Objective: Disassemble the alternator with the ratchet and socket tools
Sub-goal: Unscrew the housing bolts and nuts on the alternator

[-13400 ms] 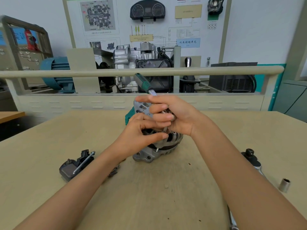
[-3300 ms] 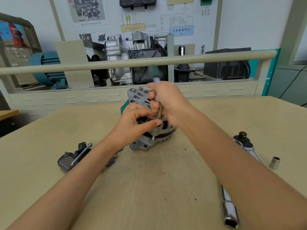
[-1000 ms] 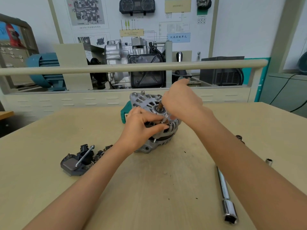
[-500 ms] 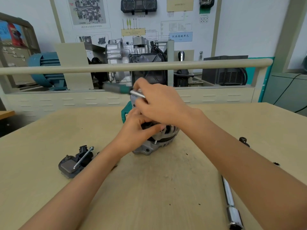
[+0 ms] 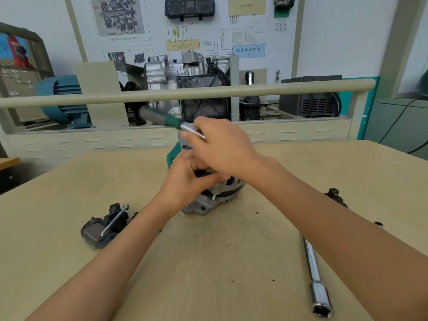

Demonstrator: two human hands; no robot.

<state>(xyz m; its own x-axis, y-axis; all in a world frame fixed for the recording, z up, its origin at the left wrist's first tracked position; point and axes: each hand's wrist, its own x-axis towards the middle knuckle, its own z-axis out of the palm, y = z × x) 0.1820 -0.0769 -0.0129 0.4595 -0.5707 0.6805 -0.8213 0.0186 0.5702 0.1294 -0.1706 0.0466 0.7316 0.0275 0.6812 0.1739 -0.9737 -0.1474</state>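
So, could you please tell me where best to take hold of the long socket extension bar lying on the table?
Grip the extension bar around its slim chrome shaft, midway along, coming from above with fingers across it. It lies flat and free on the table, and the thick socket end nearest the camera is wider to close around.

Beige rail (image 5: 254,90) seen across bench back. Cutaway engine unit (image 5: 185,72) displayed behind it, blue motor (image 5: 62,98) at left, wiring-diagram board (image 5: 185,31) mounted on wall.

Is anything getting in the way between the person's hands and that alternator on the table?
Nothing visible does. The left hand already grips the alternator directly, and the right hand holds the ratchet right above it.
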